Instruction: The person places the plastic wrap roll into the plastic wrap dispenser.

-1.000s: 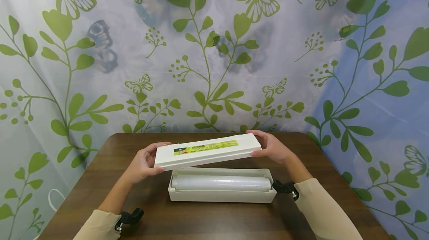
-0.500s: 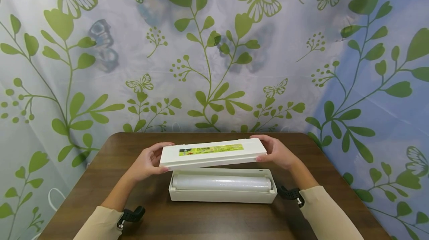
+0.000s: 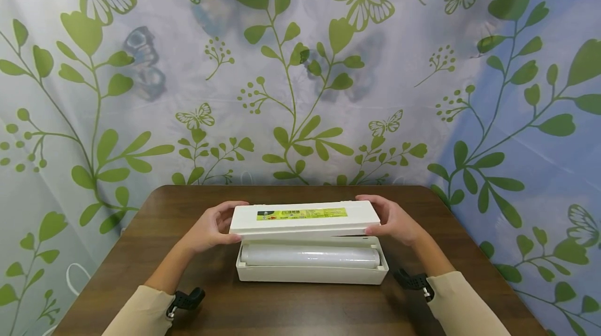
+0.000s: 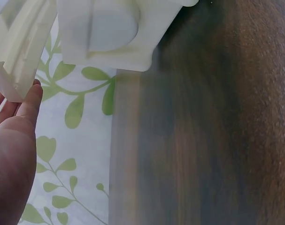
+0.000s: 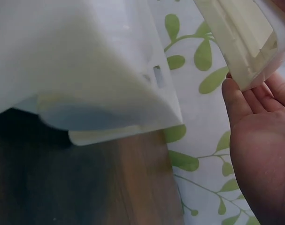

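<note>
While the tray (image 3: 312, 274) with its roll (image 3: 310, 255) sits mid-table (image 3: 281, 310), left hand (image 3: 209, 227) and right hand (image 3: 393, 219) grip the lid (image 3: 304, 218) ends, fingers curled, just above it.

Bright even light, wrist views blurred (close-up)

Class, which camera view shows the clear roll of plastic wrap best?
The head view: the clear roll of plastic wrap lies full length in the white plastic base tray. The left wrist view shows only a round end through the tray wall; the right wrist view shows no clear roll.
</note>
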Motion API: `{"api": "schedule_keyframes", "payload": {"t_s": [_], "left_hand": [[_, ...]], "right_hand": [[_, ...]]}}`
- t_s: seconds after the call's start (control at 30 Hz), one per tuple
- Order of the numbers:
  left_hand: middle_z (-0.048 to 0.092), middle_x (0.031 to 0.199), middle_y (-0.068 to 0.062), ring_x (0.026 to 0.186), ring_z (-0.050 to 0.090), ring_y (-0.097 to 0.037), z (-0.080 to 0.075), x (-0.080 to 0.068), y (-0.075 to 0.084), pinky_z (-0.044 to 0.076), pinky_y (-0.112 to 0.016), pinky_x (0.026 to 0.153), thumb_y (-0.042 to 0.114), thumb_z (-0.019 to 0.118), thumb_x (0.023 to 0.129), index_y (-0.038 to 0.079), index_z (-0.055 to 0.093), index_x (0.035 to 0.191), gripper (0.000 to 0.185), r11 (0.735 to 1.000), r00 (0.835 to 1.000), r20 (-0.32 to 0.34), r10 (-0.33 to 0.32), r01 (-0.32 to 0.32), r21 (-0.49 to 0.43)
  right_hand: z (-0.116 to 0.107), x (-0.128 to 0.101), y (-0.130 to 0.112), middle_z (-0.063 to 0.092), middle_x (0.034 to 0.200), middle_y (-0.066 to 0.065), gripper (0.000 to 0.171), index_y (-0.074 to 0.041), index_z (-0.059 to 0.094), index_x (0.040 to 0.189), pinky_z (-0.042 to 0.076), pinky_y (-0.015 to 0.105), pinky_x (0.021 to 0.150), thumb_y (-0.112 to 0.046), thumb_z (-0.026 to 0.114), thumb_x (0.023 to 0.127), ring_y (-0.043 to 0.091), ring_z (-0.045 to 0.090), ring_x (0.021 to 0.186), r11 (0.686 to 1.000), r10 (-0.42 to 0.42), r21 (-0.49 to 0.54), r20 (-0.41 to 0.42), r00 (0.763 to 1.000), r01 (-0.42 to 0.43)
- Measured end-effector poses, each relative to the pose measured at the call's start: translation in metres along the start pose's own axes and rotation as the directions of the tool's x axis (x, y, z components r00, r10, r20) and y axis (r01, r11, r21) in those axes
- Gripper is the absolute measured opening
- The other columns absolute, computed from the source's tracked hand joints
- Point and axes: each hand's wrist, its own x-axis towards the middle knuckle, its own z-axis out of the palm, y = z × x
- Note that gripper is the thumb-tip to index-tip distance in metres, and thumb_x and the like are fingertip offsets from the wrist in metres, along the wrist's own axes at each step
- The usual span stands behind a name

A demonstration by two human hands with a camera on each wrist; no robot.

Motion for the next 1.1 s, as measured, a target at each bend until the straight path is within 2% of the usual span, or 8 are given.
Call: {"api": "schedule_keyframes", "payload": {"t_s": [0.17,0.33,0.67,1.1], "left_hand": [[0.053,0.144,-0.023,0.122,0.061,-0.007,0.001,0.0,-0.001,0.052,-0.019,0.099,0.002,0.084,0.08,-0.003,0.049,0.144,0.073,0.999,1.0,0.004,-0.012,0.012,0.039],[0.055,0.143,-0.021,0.121,0.062,-0.008,0.004,0.0,-0.005,0.053,-0.02,0.099,0.002,0.085,0.08,0.001,0.051,0.143,0.072,0.999,1.0,0.007,-0.018,0.018,0.04],[0.058,0.14,-0.018,0.122,0.062,-0.009,0.01,-0.004,-0.01,0.048,-0.016,0.104,0.007,0.086,0.081,0.004,0.053,0.142,0.07,0.997,0.999,0.023,-0.038,0.036,0.069],[0.056,0.143,-0.02,0.125,0.06,-0.006,0.016,-0.008,-0.018,0.046,-0.015,0.106,0.006,0.085,0.081,-0.002,0.049,0.145,0.073,0.998,0.998,0.03,-0.052,0.051,0.038]], "right_hand": [[0.002,-0.008,0.001,0.061,0.133,0.008,0.078,0.006,0.037,0.151,0.061,0.034,0.086,0.003,0.077,0.084,0.016,0.066,0.11,1.0,-0.003,0.002,-0.001,1.0,0.003],[0.003,-0.015,0.006,0.062,0.132,0.01,0.076,0.008,0.038,0.149,0.061,0.035,0.085,0.003,0.077,0.085,0.017,0.066,0.108,1.0,-0.012,-0.026,-0.014,1.0,0.011],[0.01,-0.028,0.011,0.061,0.131,0.014,0.076,0.01,0.038,0.148,0.061,0.034,0.085,0.004,0.078,0.083,0.018,0.066,0.107,0.998,0.003,-0.066,-0.04,0.999,-0.006],[0.014,-0.037,0.019,0.064,0.129,0.004,0.076,0.012,0.038,0.147,0.061,0.032,0.084,0.005,0.078,0.083,0.013,0.066,0.107,0.997,-0.016,-0.077,-0.08,0.997,0.01]]}}
